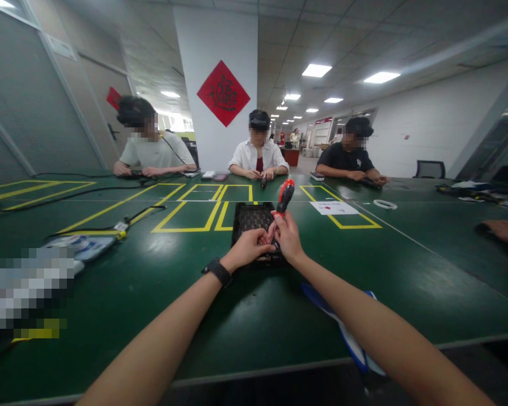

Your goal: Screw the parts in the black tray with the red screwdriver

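A black tray-like case lies on the green table, with both hands over its near right part. My right hand is closed round the lower part of a red and black screwdriver, whose handle points up and leans slightly right. Its thin shaft runs down between the hands. My left hand is at the case, its fingertips pinched close beside the shaft; what they hold, if anything, is too small to make out. A black band is on the left wrist.
Yellow tape outlines mark the green table. A white paper sheet and a white ring lie to the right. Blue and white items are under my right forearm. Three people sit opposite; another person's hand rests at far right.
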### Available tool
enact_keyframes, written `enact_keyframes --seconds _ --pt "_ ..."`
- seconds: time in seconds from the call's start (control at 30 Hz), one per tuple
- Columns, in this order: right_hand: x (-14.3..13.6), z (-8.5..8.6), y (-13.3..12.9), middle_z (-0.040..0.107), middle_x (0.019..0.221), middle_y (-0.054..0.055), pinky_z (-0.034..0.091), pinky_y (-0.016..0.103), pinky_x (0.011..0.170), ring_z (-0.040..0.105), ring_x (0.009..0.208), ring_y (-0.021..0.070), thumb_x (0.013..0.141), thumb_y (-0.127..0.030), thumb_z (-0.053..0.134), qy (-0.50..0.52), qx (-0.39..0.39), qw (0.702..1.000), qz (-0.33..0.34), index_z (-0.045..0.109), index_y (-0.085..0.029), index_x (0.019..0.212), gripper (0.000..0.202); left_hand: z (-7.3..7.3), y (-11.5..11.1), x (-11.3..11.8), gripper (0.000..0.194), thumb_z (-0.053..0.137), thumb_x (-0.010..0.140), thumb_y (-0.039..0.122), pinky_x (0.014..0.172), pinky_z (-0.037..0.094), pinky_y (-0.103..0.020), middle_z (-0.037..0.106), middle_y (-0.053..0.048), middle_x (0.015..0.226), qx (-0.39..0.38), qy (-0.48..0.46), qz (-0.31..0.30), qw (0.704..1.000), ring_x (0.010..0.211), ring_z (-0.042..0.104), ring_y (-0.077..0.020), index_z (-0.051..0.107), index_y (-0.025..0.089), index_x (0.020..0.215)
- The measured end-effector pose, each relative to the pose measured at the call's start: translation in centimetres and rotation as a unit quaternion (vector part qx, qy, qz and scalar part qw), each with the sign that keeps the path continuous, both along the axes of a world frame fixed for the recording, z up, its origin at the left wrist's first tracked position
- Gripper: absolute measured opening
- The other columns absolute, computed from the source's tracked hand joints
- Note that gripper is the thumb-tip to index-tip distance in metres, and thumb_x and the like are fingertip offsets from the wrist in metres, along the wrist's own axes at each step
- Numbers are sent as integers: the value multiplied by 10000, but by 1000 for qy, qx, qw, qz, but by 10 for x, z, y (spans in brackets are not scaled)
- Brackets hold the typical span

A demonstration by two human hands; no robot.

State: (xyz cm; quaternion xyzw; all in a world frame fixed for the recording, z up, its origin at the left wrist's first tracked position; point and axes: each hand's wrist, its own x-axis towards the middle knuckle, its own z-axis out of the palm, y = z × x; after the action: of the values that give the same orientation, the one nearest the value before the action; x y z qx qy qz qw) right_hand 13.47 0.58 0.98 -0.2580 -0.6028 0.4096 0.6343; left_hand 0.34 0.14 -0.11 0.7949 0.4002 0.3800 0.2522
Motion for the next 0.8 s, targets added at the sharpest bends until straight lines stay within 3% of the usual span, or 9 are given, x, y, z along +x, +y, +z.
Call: enact_keyframes --seconds 0.17,0.37,0.6,0.8 --pt "1 0 0 504 480 -73 291 151 360 387 345 47 842 -420 400 -3 -4 1000 8 452 -180 990 286 3 -2 -1 205 610 705 324 570 383 -212 569 4 641 7 13 -8 1000 587 489 -102 580 121 717" --pt "2 -2 3 513 479 -76 271 151 324 360 310 48 831 -444 407 -24 -23 999 13 448 -185 1010 317 6 -5 -2 160 528 769 256 650 405 -224 639 -19 739 6 8 -70 998 662 543 -118 615 123 787" --pt "1 0 -1 520 501 -68 307 146 366 388 350 44 836 -417 422 -22 12 1000 -15 454 -183 986 280 1 0 -1 248 614 690 366 562 363 -212 562 11 645 24 18 17 999 584 475 -104 583 123 731" --pt "2 1 -1 511 496 -75 275 139 333 360 324 39 837 -415 416 -18 4 1000 -3 444 -188 1016 291 1 -2 -1 187 601 705 314 574 378 -215 599 -1 656 22 27 -12 999 598 504 -110 597 126 712"
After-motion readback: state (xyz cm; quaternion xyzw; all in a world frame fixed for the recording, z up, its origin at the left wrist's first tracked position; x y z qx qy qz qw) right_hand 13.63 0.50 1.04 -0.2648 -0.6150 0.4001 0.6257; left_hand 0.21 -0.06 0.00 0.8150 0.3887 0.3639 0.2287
